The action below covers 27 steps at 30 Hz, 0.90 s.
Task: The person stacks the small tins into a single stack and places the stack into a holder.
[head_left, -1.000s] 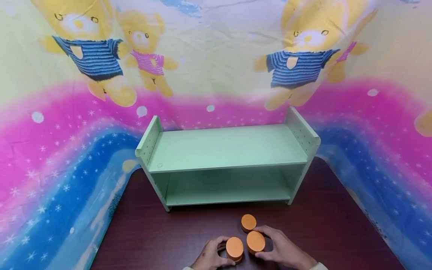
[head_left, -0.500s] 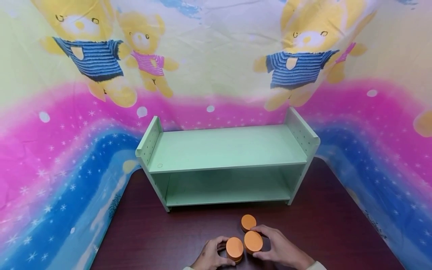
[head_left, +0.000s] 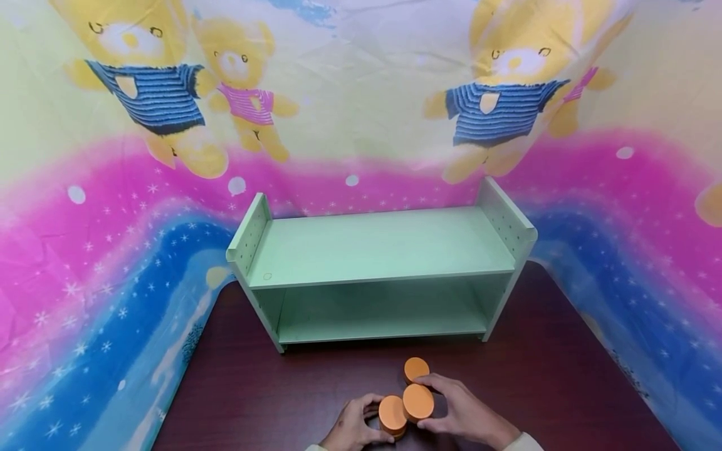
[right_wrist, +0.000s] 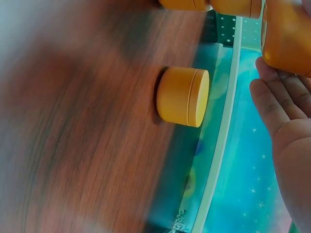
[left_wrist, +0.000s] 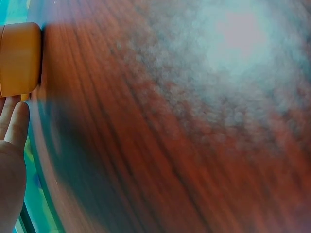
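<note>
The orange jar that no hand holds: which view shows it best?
The right wrist view: the lone jar stands whole there, its side and lid both visible. The head view shows mostly its lid, beside the right hand. The left wrist view seems not to show it, only a cropped jar at the left hand.

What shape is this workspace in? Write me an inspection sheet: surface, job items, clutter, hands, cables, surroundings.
Surface: dark reddish-brown table, glossy.
Job items: orange jars; a standing jar on the table, a raised jar off it, and what looks like a stacked pair.
Clutter: nothing seen.
Hands: left hand grips the stacked pair; right hand holds the raised jar.
Cables: nothing seen.
Surroundings: pale green two-tier shelf; bear-print cloth behind and at both sides.
</note>
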Each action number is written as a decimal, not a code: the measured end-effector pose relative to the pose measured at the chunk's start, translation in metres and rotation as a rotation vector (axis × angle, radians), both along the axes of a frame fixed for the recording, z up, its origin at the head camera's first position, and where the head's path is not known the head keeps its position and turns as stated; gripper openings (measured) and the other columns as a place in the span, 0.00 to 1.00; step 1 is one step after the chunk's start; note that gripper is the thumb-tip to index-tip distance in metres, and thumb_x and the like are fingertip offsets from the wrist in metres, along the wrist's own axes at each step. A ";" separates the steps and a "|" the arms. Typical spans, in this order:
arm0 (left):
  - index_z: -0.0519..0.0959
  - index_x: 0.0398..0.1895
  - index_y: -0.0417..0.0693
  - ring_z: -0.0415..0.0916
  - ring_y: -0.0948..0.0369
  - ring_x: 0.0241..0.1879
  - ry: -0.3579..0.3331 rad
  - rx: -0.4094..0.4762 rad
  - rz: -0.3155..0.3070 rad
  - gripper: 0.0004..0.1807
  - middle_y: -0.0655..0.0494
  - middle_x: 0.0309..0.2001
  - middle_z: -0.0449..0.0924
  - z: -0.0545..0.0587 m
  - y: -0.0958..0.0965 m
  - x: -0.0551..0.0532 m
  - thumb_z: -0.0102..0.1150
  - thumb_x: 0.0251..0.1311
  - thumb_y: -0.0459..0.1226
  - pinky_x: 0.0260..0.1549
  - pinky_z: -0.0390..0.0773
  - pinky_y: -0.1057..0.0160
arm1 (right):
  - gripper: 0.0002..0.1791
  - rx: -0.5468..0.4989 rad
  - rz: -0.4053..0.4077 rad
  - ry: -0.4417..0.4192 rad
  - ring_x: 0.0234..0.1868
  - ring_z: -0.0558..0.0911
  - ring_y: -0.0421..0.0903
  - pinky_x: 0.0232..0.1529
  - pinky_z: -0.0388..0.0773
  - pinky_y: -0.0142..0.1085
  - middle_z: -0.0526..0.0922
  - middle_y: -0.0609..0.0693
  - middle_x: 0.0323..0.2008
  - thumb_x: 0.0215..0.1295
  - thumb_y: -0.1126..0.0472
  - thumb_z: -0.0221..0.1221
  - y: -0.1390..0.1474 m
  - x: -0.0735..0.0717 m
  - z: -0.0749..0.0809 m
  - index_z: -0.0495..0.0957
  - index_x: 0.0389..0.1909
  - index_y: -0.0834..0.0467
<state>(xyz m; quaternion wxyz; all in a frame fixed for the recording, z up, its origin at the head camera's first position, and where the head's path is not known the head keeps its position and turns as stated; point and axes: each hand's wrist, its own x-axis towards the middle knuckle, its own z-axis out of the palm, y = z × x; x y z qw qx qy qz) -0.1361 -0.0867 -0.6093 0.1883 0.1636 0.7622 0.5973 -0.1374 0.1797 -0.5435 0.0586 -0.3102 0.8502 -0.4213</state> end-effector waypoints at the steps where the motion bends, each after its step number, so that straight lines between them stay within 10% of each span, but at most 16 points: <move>1: 0.81 0.52 0.48 0.81 0.61 0.52 -0.001 -0.001 0.000 0.29 0.58 0.51 0.82 0.000 0.000 0.000 0.81 0.44 0.37 0.51 0.82 0.63 | 0.35 -0.003 0.006 0.004 0.55 0.80 0.42 0.50 0.83 0.46 0.81 0.55 0.56 0.60 0.46 0.70 -0.001 0.000 0.000 0.74 0.62 0.63; 27: 0.82 0.51 0.47 0.81 0.62 0.52 0.083 -0.019 0.024 0.29 0.57 0.50 0.84 -0.002 0.000 0.001 0.83 0.41 0.35 0.51 0.81 0.67 | 0.32 -0.012 0.081 0.018 0.55 0.80 0.43 0.50 0.84 0.43 0.81 0.52 0.56 0.61 0.50 0.70 -0.018 -0.004 0.000 0.74 0.62 0.59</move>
